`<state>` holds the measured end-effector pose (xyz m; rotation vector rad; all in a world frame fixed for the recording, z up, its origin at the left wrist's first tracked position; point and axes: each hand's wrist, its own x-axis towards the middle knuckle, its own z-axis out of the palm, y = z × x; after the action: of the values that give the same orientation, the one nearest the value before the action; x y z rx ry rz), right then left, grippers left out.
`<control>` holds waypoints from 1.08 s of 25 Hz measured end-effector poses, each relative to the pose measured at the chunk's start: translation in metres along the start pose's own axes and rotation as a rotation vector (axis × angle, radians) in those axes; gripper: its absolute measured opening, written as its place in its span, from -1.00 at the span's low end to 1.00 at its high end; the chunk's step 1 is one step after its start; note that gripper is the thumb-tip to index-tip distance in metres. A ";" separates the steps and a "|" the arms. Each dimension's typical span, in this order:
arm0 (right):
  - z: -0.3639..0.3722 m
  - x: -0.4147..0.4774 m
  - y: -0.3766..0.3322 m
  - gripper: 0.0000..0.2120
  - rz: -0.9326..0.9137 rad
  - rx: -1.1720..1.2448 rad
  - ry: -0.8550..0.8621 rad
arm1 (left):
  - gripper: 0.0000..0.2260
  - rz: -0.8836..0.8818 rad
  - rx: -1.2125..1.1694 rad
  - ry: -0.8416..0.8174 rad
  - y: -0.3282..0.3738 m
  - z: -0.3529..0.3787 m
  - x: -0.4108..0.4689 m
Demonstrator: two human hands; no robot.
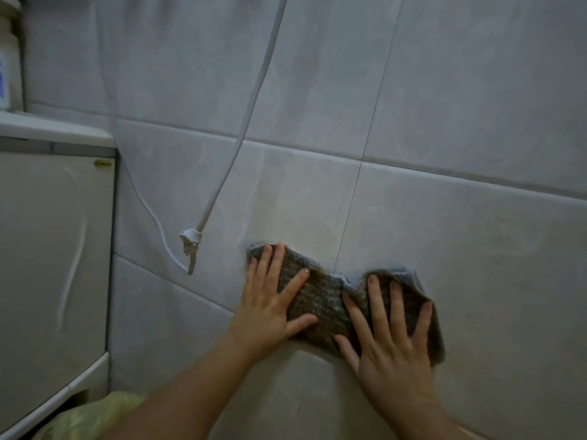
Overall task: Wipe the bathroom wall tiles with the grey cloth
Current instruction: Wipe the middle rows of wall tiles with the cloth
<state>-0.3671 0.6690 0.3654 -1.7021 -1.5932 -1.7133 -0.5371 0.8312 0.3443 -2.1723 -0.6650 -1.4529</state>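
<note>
Head view. One grey cloth (320, 300) lies spread flat against the bathroom wall tiles (444, 106), held there by two bare hands. Both forearms rise from the lower edge of the frame and converge on the cloth.

Left hand (270, 309): palm against the wall at the cloth's left end. Its fingers (295, 284) are straight and spread apart and press on the fabric, clamped on nothing. The thumb points right along the cloth's lower edge.

Right hand (390, 338): palm flat on the cloth's right half. Its fingers (374, 300) are likewise straight and fanned apart, with the tips near the cloth's upper edge and nothing pinched or gripped.

The cloth spans both sets of fingers and shows bare between the two hands. It has a pale rim along its top and crosses one vertical grout line that runs up from just above the fingers. One horizontal grout line lies well above the fingertips.

Up and left of the left fingers, near but apart from them, hangs one white plug (190, 239). One broad white cable (251, 112) descends to it from the top of the frame. One thinner white cord (149, 211) loops just beside it.

Far left of the fingers stands one white cabinet (54, 249). One container (8, 58), only partly in frame, rests on its top. Below the left forearm lies one yellow plastic bag (95, 417).
</note>
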 end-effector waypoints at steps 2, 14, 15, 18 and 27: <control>-0.003 0.016 0.007 -0.42 -0.004 -0.012 0.037 | -0.35 0.008 -0.003 0.014 -0.006 -0.002 0.011; 0.008 0.026 -0.018 -0.37 -0.022 -0.049 0.003 | -0.37 -0.032 0.023 0.065 -0.028 0.004 0.000; 0.010 0.015 -0.022 -0.38 -0.033 -0.046 -0.006 | -0.37 -0.041 0.022 0.056 -0.024 0.008 -0.014; 0.011 -0.011 -0.023 -0.38 -0.037 -0.033 -0.032 | -0.35 -0.066 0.034 0.029 -0.006 0.020 -0.044; -0.017 -0.056 0.040 -0.35 -0.024 -0.027 -0.065 | -0.33 -0.076 0.008 -0.024 0.077 0.019 -0.043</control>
<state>-0.3291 0.6135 0.3439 -1.7754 -1.6321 -1.7149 -0.4908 0.7760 0.2899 -2.1832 -0.7683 -1.4624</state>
